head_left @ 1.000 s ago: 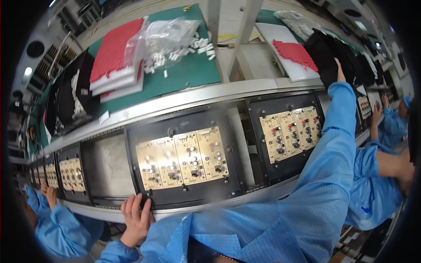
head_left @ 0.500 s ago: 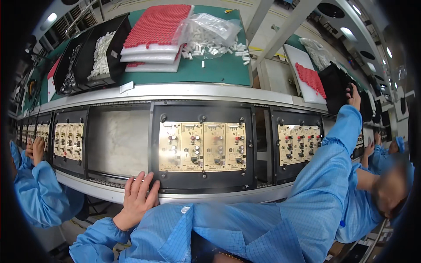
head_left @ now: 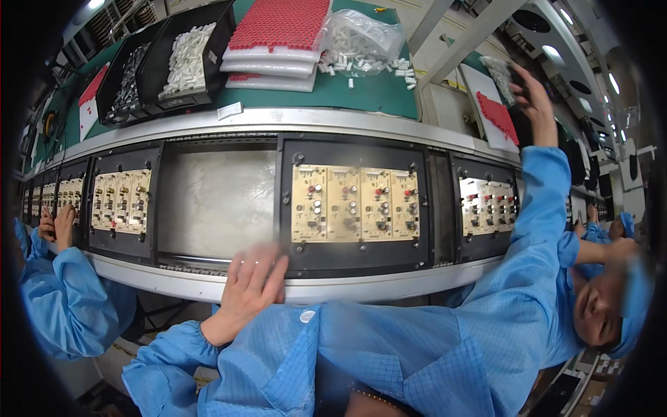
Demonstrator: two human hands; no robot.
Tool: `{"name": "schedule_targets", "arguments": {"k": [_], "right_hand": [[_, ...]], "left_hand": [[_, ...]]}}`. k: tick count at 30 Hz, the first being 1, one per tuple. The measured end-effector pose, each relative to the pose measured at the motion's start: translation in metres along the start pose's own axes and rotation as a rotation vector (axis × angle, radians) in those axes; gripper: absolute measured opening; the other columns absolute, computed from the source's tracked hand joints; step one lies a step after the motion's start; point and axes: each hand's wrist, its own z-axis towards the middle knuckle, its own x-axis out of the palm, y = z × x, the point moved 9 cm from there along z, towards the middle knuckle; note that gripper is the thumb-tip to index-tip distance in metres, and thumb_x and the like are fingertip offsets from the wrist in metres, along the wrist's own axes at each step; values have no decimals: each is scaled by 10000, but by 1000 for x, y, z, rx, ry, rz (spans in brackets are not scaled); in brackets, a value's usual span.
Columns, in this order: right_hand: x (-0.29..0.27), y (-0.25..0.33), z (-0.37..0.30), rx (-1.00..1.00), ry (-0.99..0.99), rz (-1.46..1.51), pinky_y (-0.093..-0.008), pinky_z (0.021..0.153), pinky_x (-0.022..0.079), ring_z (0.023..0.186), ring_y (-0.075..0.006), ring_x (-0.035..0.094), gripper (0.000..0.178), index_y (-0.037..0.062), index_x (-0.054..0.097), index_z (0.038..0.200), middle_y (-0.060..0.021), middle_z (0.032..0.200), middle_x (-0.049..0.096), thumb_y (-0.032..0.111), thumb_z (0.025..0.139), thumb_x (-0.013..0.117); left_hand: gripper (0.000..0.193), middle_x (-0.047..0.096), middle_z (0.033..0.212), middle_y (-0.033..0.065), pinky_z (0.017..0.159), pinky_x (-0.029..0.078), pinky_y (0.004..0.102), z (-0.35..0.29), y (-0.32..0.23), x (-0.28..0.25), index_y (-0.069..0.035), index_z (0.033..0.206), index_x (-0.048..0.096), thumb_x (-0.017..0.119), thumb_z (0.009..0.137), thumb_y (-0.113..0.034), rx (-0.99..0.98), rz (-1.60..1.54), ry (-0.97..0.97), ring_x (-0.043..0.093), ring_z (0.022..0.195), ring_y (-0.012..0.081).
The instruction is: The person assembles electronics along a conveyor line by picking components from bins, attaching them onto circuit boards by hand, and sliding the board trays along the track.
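Observation:
My left hand [head_left: 251, 290] rests with fingers spread at the near left corner of a black carrier frame [head_left: 354, 260], its fingertips blurred. Set in that frame are several tan circuit boards [head_left: 344, 205] side by side, carrying red, silver and black components. My right hand [head_left: 538, 108] is raised at the far right, its fingers bent and apart. It is beside a white foam sheet with red caps [head_left: 495, 118] and a clear bag of pale parts [head_left: 499, 76]. Nothing shows between its fingers, though anything tiny would be hard to see.
Black bins with white [head_left: 189, 59] and dark parts [head_left: 130, 83] stand at the back left. Red-capped foam stacks [head_left: 278, 28] and a bag of white cylinders [head_left: 361, 45] lie on the green mat. More carriers [head_left: 121, 201] line the conveyor. Co-workers' hands [head_left: 64, 226] show at left; another person sits right.
My right hand has risen out of the black bin at the right, its fingers spreading. My left hand stays at the frame's corner. The whole view has shifted, and the frame appears farther right.

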Motion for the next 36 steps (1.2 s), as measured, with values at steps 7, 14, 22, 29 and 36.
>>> {"name": "schedule_targets", "arguments": {"k": [7,14,22,29,36], "right_hand": [[288,-68,-94,171,610,-70,-160,354,223,524,-29,476,218,76,607,920,34,736,529,278,922,688],[390,-68,-99,-102,602,-489,-252,401,382,528,-76,548,255,28,668,987,-1,702,583,274,922,678],[429,-38,-127,-996,130,-1015,-486,764,508,899,-429,631,281,40,652,1001,-210,998,643,305,924,599],[423,-30,-120,-879,460,-871,-467,759,486,835,-408,632,193,-14,635,899,-234,840,653,167,926,576],[392,-40,-87,-821,228,-707,-436,811,528,879,-349,678,204,70,749,935,-163,898,714,84,769,630]], "left_hand": [[686,520,1330,234,905,486,459,36,59,-77,37,1328,498,801,734,-123,-93,-672,-245,573,1117,385],[1046,508,1313,262,715,537,377,38,139,-209,-22,1541,154,643,851,-636,151,-934,-650,668,827,308],[983,497,1327,263,736,538,391,-5,201,-202,-21,1532,175,623,865,-588,64,-915,-732,660,858,323],[929,487,1339,263,755,540,404,35,136,-215,-20,1524,194,605,877,-545,331,-919,-830,654,885,336],[875,478,1351,264,774,541,417,130,106,-275,-20,1516,213,587,889,-503,589,-675,-1020,647,913,349]]}}
